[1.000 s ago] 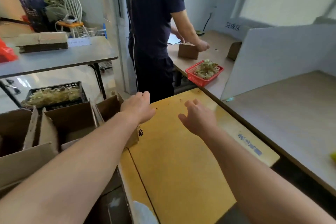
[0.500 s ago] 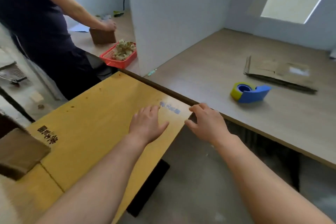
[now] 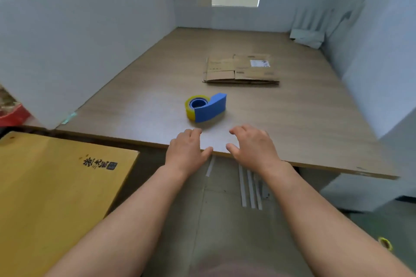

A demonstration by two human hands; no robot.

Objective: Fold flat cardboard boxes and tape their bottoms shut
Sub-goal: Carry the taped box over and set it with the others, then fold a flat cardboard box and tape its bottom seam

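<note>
— Since half a second back, the view has swung right: yellow bench [image 3: 45, 198] now sits at lower left, the other worker is out of frame, and only a sliver of red basket [image 3: 11, 114] shows past the white partition [image 3: 90, 40]
— And the hands?
— Left hand [image 3: 188, 149] and right hand [image 3: 252, 146] are both empty, palms down, fingers slack and a little curled. They were over the corner of the yellow bench; now they are at the near edge of the wood-grain bench [image 3: 315, 119]. Resting on it or just above, can't tell
— Task items?
— Stack of flat cardboard boxes [image 3: 240, 69] lies mid-bench, well beyond the hands, all unfolded. Blue tape dispenser [image 3: 206, 107] with its yellow roll sits between hands and stack, just ahead of the fingertips. Neither is touched
— Meaning?
— Reads as a turn from the side bench to the work station, a fresh cycle starting. No box is erected here and no bottom taped. My guess is that the next reach has to pass the dispenser to get the top blank
— Anything else?
— Spare tape roll [image 3: 385, 243] on the floor, lower right, out of play
</note>
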